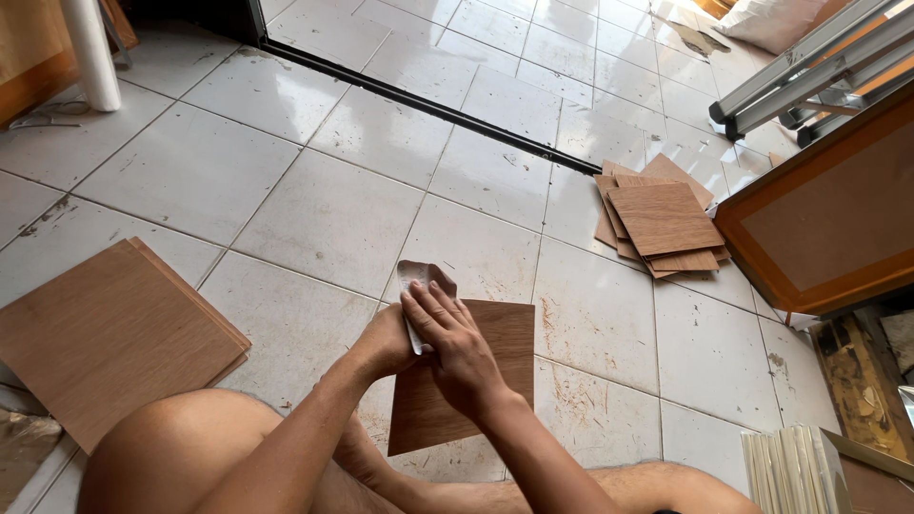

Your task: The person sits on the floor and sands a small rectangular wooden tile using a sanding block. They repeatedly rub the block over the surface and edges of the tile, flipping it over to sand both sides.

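At lower centre of the frame, the right hand point(455, 345) presses folded sandpaper point(420, 278) against a wood panel's point(476, 381) edge, fingers clamped on it, while the left hand point(386, 338) grips the panel upright, steadying it on the tiled floor point(333, 209).

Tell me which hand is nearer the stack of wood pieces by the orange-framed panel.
Right. The right hand lies on the sandpaper over the board, on the stack side; the left hand sits farther away.

We see a square brown wood panel point(476, 381) tilted up from the tiled floor, its veneer face toward us; against its upper left edge lies a bent sheet of sandpaper point(422, 286), pale grey backing showing, one corner curling upward.
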